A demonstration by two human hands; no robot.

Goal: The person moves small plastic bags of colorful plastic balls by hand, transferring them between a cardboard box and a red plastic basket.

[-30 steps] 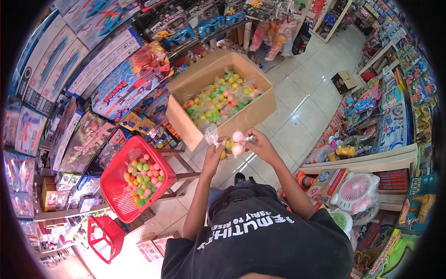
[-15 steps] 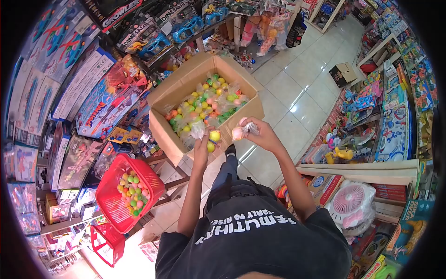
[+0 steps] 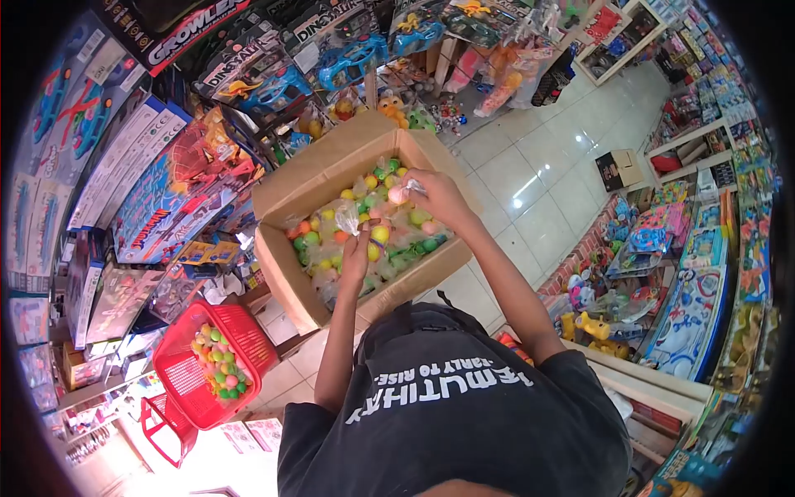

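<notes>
A large cardboard box (image 3: 286,273) in front of me holds several small yellow, green, orange and pink balls in clear plastic bags. Over the near side of its opening, my left hand (image 3: 356,257) is closed on a clear plastic bag (image 3: 347,219) with yellow balls hanging beside the fingers. My right hand (image 3: 439,199) pinches the top of another clear bag, and a pink ball (image 3: 397,195) shows by its fingertips, above the far right part of the box. How many balls each bag contains is partly hidden by the fingers.
To the left a red plastic basket (image 3: 263,352) holds several loose-looking coloured balls. Shelves of boxed toys (image 3: 178,195) rise along the left, and more toy shelves (image 3: 654,240) line the right. A small open carton (image 3: 621,170) rests on the tiled floor (image 3: 538,211).
Both hands have moved from the box's near edge to over its opening, carrying the bags. The right hand has gone farther in. The view has shifted, and my body is closer to the box.
</notes>
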